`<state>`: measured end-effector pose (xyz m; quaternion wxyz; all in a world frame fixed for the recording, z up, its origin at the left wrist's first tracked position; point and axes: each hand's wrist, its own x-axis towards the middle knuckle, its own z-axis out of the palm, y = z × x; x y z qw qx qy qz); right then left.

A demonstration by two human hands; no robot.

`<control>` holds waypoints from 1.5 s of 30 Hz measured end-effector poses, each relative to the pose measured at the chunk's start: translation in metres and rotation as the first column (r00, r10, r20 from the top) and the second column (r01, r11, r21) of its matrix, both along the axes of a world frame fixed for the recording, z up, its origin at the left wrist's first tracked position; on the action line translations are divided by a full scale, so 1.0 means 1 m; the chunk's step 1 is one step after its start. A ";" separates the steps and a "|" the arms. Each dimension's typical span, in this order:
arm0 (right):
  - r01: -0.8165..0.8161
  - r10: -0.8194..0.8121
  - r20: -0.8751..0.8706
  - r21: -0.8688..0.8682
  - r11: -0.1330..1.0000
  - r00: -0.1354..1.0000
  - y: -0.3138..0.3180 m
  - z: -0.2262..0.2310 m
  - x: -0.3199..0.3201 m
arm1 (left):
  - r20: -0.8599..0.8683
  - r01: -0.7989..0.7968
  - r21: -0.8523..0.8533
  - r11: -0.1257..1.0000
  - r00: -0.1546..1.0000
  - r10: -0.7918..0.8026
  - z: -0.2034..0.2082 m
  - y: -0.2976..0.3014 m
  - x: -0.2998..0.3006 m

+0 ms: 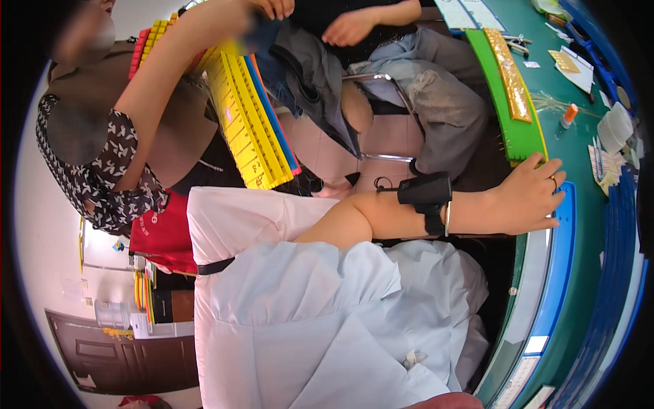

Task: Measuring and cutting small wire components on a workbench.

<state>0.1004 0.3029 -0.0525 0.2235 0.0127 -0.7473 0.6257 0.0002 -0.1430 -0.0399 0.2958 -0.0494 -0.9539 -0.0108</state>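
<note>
My left hand reaches over the edge of the green table. Its fingers are spread, back upward, with a ring on one finger and a black device strapped round the forearm. Some fingertips touch or lie just over the near end of a long green board. A clear-wrapped tan strip rests on that board. Below the palm, a long blue strip curves along the table edge beside a pale one. No object shows in the fingers. My right hand is out of view.
A person in a patterned sleeve reaches over a bundle of yellow strips. Another person's hand hovers beyond, near a metal-framed chair. A glue-stick-like tube and white container stand on the table.
</note>
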 end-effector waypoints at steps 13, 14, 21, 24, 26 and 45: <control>0.168 -0.167 -0.030 0.033 0.985 0.985 -0.012 -0.006 -0.001 | -0.003 0.070 0.166 0.984 0.998 -0.070 0.000 0.008 -0.002; 0.186 -0.186 -0.026 0.023 0.982 0.982 -0.012 -0.009 0.003 | -0.009 0.097 0.142 0.985 0.995 -0.097 0.003 0.008 -0.004; 0.095 -0.093 -0.033 0.053 0.994 0.995 -0.024 -0.009 -0.022 | -0.023 0.033 0.149 0.988 0.999 -0.030 0.007 -0.001 0.009; 0.158 -0.156 -0.026 0.083 0.984 0.987 -0.012 -0.019 -0.001 | -0.001 0.094 0.157 0.983 0.995 -0.095 0.004 0.008 0.002; 0.152 -0.152 -0.007 0.092 0.984 0.988 -0.008 -0.018 -0.003 | 0.045 0.078 0.153 0.985 0.995 -0.086 0.005 0.009 0.002; 0.200 -0.192 -0.092 0.707 0.679 0.977 0.039 0.003 0.051 | 0.290 0.101 0.111 0.989 0.948 -0.129 0.025 0.014 0.000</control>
